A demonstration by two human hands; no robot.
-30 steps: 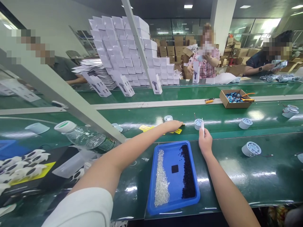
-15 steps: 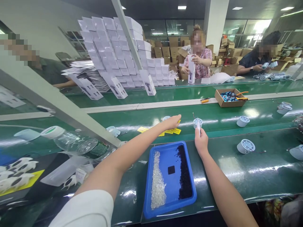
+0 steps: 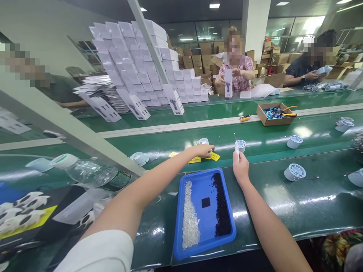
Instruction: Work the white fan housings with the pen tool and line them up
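– how's our grip?
– our right hand (image 3: 241,168) is clamped on a slim white piece (image 3: 237,152), upright beside a round blue part (image 3: 241,145); that forearm slants from lower right.
– and our left hand (image 3: 204,150)?
– stretched over yellow cards (image 3: 194,160), beyond the blue tray (image 3: 202,181); we can't tell whether it pinches anything.

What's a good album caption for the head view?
Left hand at yellow cards, right hand holding a white object, blue tray nearby.

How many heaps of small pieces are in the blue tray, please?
2: a pale heap along the left side of the tray and a black heap along its right. The whole tray shows, so none seems hidden.
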